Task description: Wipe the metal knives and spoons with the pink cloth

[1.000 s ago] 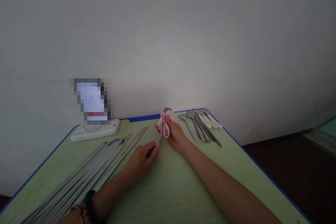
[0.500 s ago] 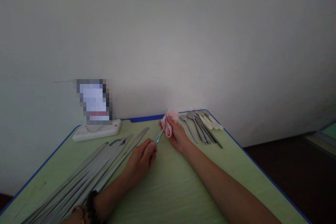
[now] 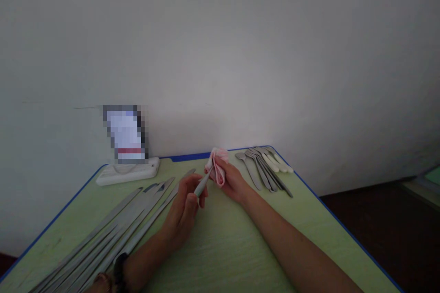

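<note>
My left hand [image 3: 187, 201] holds the metal handle of a piece of cutlery [image 3: 202, 184] between thumb and fingers, its grip rather loose. Around the far end of that piece, my right hand [image 3: 230, 176] closes with a folded pink cloth [image 3: 217, 178]. The cloth hides that end, so I cannot tell what kind of cutlery it is. Several long table knives [image 3: 113, 229] lie side by side under and left of my left forearm. Right of the cloth lies a group of spoons [image 3: 252, 165], with white-handled cutlery [image 3: 277, 165] beside it.
A phone with a blurred screen [image 3: 125, 132] leans above a white box-like device [image 3: 129, 171] at the back left. The green table [image 3: 220, 247] has a blue edge and stands against a pale wall [image 3: 220, 55]. Dark floor [image 3: 371, 219] shows at right.
My left hand has loosened and turned on the handle, and its fingers are now more raised. My right hand and the cloth have shifted slightly left and down.
</note>
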Action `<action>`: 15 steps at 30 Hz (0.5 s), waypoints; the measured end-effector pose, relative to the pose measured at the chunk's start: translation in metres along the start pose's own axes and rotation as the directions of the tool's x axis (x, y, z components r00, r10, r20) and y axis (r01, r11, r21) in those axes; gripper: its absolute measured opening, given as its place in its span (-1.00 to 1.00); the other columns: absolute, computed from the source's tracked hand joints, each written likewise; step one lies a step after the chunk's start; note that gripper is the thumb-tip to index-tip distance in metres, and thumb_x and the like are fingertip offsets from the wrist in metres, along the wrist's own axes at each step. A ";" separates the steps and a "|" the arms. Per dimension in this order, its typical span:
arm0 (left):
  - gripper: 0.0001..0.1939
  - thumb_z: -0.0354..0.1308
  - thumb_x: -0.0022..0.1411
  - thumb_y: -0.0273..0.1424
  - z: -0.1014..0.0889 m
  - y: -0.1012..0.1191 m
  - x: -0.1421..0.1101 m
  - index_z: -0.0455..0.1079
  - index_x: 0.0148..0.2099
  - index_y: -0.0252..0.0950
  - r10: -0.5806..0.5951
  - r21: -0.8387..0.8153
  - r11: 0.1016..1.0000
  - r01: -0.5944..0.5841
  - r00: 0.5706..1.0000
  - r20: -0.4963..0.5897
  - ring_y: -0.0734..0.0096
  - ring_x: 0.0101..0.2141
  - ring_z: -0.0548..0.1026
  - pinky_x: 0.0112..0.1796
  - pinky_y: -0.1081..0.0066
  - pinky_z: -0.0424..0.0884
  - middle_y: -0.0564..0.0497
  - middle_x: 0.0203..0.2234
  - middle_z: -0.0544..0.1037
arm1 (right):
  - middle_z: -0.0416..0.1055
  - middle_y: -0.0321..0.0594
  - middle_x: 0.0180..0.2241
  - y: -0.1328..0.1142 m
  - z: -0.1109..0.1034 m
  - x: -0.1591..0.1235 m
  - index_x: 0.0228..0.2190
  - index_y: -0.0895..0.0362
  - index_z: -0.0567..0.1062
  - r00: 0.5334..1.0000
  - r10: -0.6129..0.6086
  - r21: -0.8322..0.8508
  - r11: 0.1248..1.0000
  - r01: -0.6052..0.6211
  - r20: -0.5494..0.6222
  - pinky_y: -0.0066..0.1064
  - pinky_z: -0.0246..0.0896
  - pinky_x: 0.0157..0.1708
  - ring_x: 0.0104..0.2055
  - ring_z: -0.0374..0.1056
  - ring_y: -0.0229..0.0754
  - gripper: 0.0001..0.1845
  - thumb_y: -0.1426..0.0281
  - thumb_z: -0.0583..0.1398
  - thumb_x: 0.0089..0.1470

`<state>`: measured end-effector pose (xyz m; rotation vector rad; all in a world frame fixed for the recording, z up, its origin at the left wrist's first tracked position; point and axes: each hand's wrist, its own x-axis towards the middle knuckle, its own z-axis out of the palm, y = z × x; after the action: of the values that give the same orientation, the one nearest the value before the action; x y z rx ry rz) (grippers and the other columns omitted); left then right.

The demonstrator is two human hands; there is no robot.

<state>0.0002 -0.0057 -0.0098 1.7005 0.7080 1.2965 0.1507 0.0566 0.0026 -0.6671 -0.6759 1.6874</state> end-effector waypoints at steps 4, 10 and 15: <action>-0.53 -0.29 0.36 -0.03 -0.004 0.003 -0.001 0.04 0.16 -0.16 0.046 0.067 0.996 -0.054 0.993 0.109 0.43 -0.40 0.30 -0.46 0.48 0.24 0.01 -0.30 0.34 | 0.47 -0.24 -0.52 -0.001 0.000 -0.001 -0.44 0.21 0.49 0.999 0.021 -0.040 0.999 -0.020 0.029 -0.47 0.26 -0.40 -0.47 0.36 -0.29 -0.68 0.21 0.34 -0.14; -0.40 -0.28 0.28 0.09 -0.008 0.010 0.001 0.11 0.10 -0.26 -0.037 0.358 0.921 -0.150 0.883 0.467 0.44 -0.54 0.28 -0.47 0.45 0.16 0.09 -0.49 0.38 | 0.41 -0.31 -0.59 0.001 0.003 -0.004 -0.51 0.22 0.50 1.000 0.029 -0.101 0.995 -0.029 0.000 -0.46 0.27 -0.45 -0.55 0.28 -0.33 -0.68 0.21 0.37 -0.21; -0.36 -0.27 0.20 0.17 -0.002 0.015 0.004 0.24 -0.13 -0.30 -0.079 0.472 0.851 -0.228 0.835 0.545 0.42 -0.51 0.33 -0.44 0.46 0.18 0.06 -0.52 0.41 | 0.37 -0.37 -0.63 0.004 0.006 -0.006 -0.53 0.22 0.50 0.997 0.065 -0.170 0.984 -0.059 0.030 -0.43 0.26 -0.46 -0.59 0.21 -0.36 -0.66 0.20 0.38 -0.25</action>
<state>-0.0014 -0.0085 0.0053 2.4286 0.6755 0.6045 0.1451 0.0498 0.0044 -0.7866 -0.8383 1.7145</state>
